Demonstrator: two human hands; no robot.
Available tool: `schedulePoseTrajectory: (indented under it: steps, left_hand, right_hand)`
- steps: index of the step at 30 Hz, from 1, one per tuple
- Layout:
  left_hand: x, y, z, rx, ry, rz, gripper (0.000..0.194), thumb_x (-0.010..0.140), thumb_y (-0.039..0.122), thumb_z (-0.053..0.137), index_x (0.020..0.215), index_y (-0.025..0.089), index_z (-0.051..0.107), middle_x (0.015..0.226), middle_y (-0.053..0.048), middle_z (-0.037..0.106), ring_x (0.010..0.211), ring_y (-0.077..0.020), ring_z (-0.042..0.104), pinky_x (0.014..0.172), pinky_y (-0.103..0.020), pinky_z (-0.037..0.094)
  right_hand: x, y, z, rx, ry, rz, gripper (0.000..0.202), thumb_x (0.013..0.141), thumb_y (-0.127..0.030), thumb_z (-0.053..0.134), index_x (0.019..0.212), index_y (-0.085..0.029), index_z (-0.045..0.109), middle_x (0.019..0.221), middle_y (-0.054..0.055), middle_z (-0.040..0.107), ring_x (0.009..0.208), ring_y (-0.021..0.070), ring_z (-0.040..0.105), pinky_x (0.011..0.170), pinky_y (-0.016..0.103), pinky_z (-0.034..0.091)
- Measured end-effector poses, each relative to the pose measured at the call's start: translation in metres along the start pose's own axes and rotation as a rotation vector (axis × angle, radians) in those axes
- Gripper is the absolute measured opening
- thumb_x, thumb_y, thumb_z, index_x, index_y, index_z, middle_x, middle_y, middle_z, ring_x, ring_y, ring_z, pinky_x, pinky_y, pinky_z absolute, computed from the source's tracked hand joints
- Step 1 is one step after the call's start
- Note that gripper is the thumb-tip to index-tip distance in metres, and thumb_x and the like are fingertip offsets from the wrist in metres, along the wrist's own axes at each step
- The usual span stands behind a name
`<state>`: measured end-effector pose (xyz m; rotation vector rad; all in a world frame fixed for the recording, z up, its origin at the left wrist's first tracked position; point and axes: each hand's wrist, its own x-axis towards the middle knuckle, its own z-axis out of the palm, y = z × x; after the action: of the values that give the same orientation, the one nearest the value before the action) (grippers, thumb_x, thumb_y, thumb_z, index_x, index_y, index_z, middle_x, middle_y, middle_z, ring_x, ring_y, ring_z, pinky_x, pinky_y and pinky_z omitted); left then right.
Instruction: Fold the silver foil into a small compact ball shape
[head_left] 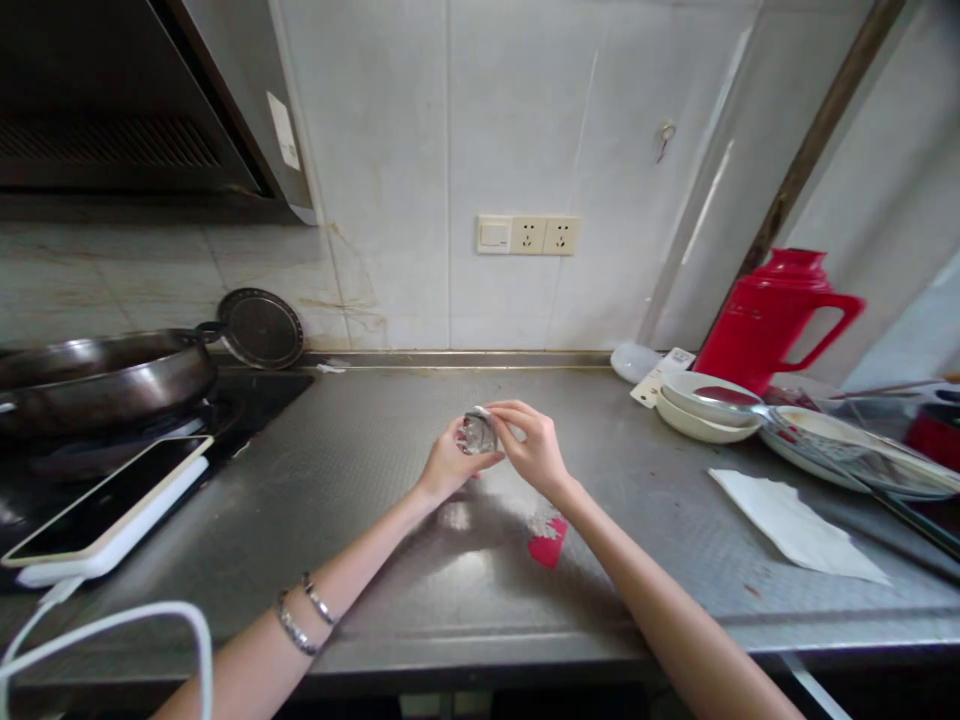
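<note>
A small clear glass jar [480, 434] is held above the metal counter, its round opening tilted toward me. My left hand [454, 468] wraps round its side, thumb in front. At the jar's rim, the fingers of my right hand [529, 440] are closed from the right, with a small whitish bit by the fingertips that I cannot make out. Below my right wrist lies a torn red and whitish scrap [547, 542] on the counter.
A steel pan [112, 375] sits on the stove at left, near a phone [112, 500] on a white block with a cable. At right stand a red thermos [772, 320], stacked bowls [705, 425] and a plate. A white paper napkin [799, 525] lies in front.
</note>
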<state>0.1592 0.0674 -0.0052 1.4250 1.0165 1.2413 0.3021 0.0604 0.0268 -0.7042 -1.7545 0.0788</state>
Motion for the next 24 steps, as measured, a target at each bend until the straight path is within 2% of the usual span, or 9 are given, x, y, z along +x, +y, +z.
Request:
schedulePoseTrajectory:
  steps: [7, 13, 20, 22, 24]
  left_hand:
    - [0.001, -0.003, -0.002, 0.025, -0.035, 0.006, 0.066, 0.052, 0.033, 0.082, 0.109, 0.015, 0.053, 0.087, -0.003, 0.062, 0.065, -0.0128, 0.059, 0.046, -0.020, 0.050]
    - [0.001, 0.001, -0.004, 0.018, -0.054, 0.019, 0.049, 0.058, 0.034, 0.077, 0.097, 0.015, 0.056, 0.075, 0.000, 0.062, 0.066, -0.0150, 0.060, 0.047, -0.022, 0.051]
    - [0.011, -0.003, -0.012, 0.001, 0.023, 0.016, 0.052, 0.051, 0.029, 0.080, 0.095, 0.013, 0.055, 0.077, 0.000, 0.061, 0.061, -0.0111, 0.056, 0.043, -0.018, 0.047]
    - [0.011, -0.001, -0.012, 0.003, 0.014, -0.001, 0.054, 0.052, 0.031, 0.081, 0.097, 0.013, 0.056, 0.078, -0.001, 0.062, 0.063, -0.0121, 0.058, 0.044, -0.019, 0.048]
    - [0.009, 0.002, -0.012, -0.005, 0.012, -0.021, 0.056, 0.055, 0.034, 0.081, 0.101, 0.013, 0.057, 0.080, -0.002, 0.063, 0.064, -0.0126, 0.059, 0.045, -0.020, 0.050]
  right_hand:
    - [-0.005, -0.002, 0.002, -0.035, -0.103, -0.193, 0.022, 0.085, -0.010, 0.050, 0.094, -0.021, 0.067, 0.093, 0.009, 0.069, 0.086, 0.0194, 0.064, 0.076, 0.035, 0.055]
    - [-0.006, -0.006, 0.000, 0.004, -0.179, -0.275, 0.020, 0.082, -0.009, 0.052, 0.091, -0.021, 0.065, 0.091, 0.008, 0.070, 0.086, 0.0198, 0.063, 0.075, 0.036, 0.054]
    - [-0.007, -0.015, 0.001, 0.048, -0.219, -0.259, 0.017, 0.083, -0.012, 0.052, 0.086, -0.020, 0.066, 0.083, 0.007, 0.070, 0.077, 0.0180, 0.064, 0.070, 0.033, 0.053]
    - [-0.006, -0.015, 0.000, 0.056, -0.167, -0.203, 0.017, 0.084, -0.014, 0.051, 0.086, -0.020, 0.067, 0.083, 0.007, 0.070, 0.078, 0.0179, 0.065, 0.071, 0.032, 0.053]
    - [-0.004, -0.013, -0.001, 0.043, -0.054, -0.098, 0.017, 0.086, -0.016, 0.051, 0.086, -0.020, 0.068, 0.086, 0.008, 0.071, 0.080, 0.0184, 0.066, 0.073, 0.032, 0.054]
